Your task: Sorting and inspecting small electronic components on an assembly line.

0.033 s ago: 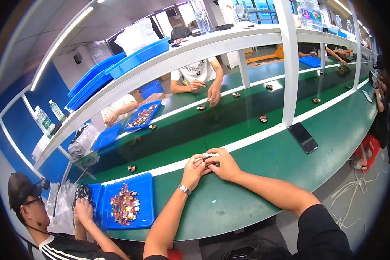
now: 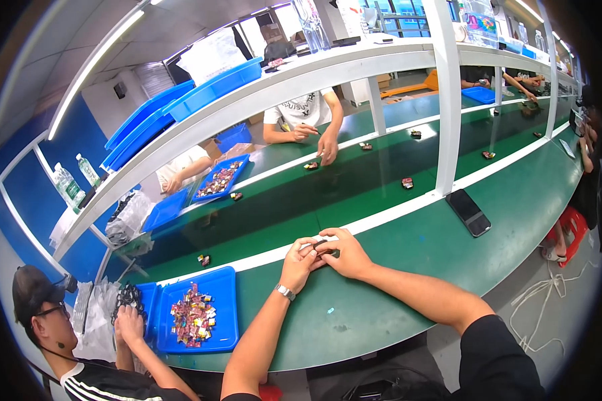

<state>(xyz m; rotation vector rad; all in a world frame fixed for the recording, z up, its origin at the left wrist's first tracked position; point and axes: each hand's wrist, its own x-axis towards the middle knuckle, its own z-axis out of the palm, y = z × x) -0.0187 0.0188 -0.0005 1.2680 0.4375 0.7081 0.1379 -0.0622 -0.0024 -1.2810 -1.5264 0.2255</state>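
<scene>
My left hand (image 2: 296,264) and my right hand (image 2: 348,255) meet over the near edge of the belt. Their fingers close together on a small dark part (image 2: 322,245), mostly covered by the fingertips, so its kind cannot be made out. A metal-banded watch (image 2: 285,292) is on my left wrist. Left of my left forearm, a blue tray (image 2: 228,314) holds a heap of small reddish-brown pieces (image 2: 192,317) with yellow and white bits.
A green conveyor belt (image 2: 354,180) carries small dark pieces. A black phone (image 2: 468,212) lies right of my hands, near a white post (image 2: 446,113). At left, a co-worker's hands (image 2: 128,325) handle black parts. Across the belt, another person's hand (image 2: 328,146) reaches over a piece.
My hands stay in place with the dark part, which shows slightly more between the fingers. Across the belt, the person's reaching hand has shifted slightly left. Some belt pieces have moved slightly right.
</scene>
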